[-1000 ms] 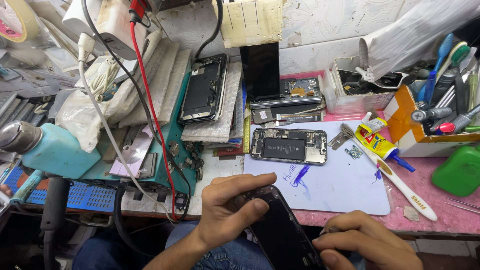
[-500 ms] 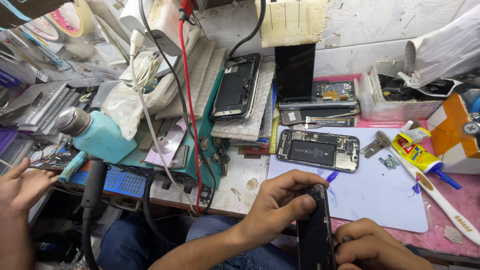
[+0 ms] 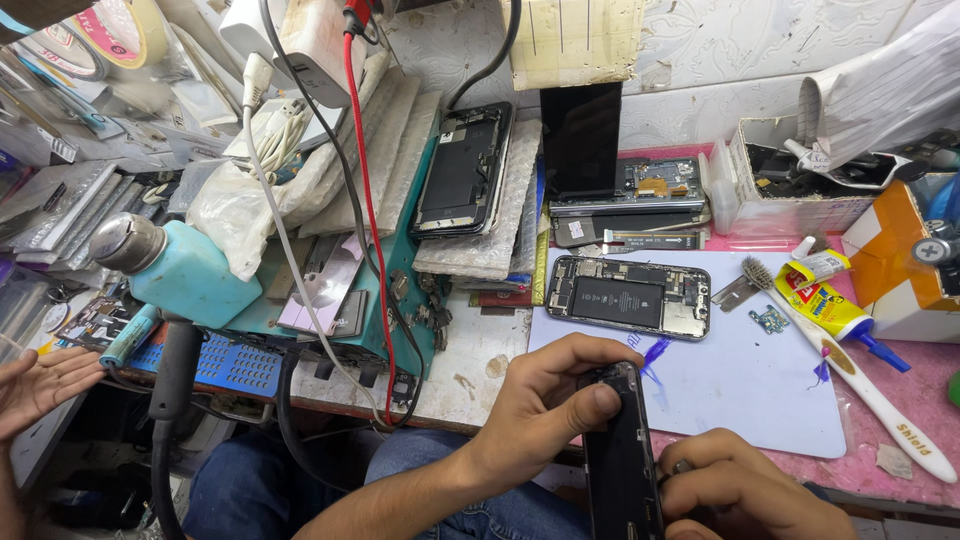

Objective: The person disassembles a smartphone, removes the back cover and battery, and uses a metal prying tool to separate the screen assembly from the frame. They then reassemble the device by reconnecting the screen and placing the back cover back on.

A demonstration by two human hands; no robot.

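My left hand [image 3: 545, 405] grips the top end of a black phone [image 3: 620, 470], thumb pressed on its face, near the front edge of the bench. My right hand [image 3: 735, 490] holds the phone's lower right side, fingers curled around it. The phone stands nearly upright between both hands, over my lap. Just beyond it, an opened phone body [image 3: 628, 297] with its battery and boards showing lies on a white mat [image 3: 750, 390].
Another person's open hand [image 3: 45, 385] reaches in at the left edge. A teal bottle [image 3: 180, 270], red and white cables [image 3: 365, 230], more opened phones [image 3: 462, 170], a glue tube [image 3: 830, 300], a white toothbrush [image 3: 850, 370] and parts boxes [image 3: 790, 195] crowd the bench.
The view has swung left and down. My hands have turned the black phone from tilted to nearly upright. Another person's hand has come into view at the left.
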